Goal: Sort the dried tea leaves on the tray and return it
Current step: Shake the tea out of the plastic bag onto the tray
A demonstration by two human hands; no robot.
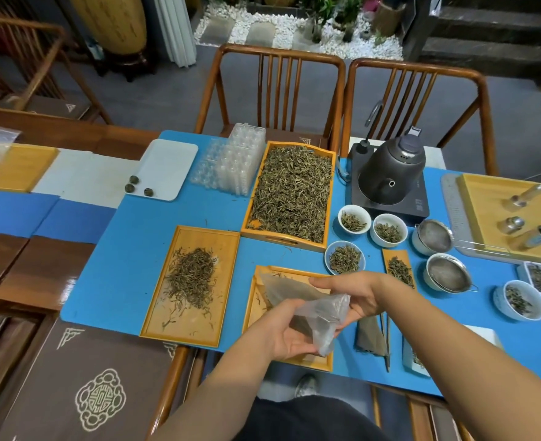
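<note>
**Both hands on a plastic bag above the near tray**

From my feed I look down on a blue mat [173, 249] spread over the table, and work from the biggest thing down. At the far middle stands a deep wooden tray [289, 194] filled edge to edge with dried tea leaves. To its right sits a dark kettle [391, 173] on its base. Near left of the deep tray lies a flat tray [192, 284] carrying a loose heap of tea leaves [192, 275], well apart from both hands, to their left.

Directly under the hands is another shallow wooden tray [256, 300], mostly covered; only a few stray leaves show at its far edge. Over it I see a clear plastic bag [321, 316], crumpled, held between the hands. My left hand [289, 332] is cupped palm up beneath the bag, fingers curled around its lower part. My right hand [355, 292] closes on the upper right edge, thumb and fingers pinching the film.

Right of the hands sit small white bowls [355, 219] of leaves and two metal strainers [447, 273].
</note>
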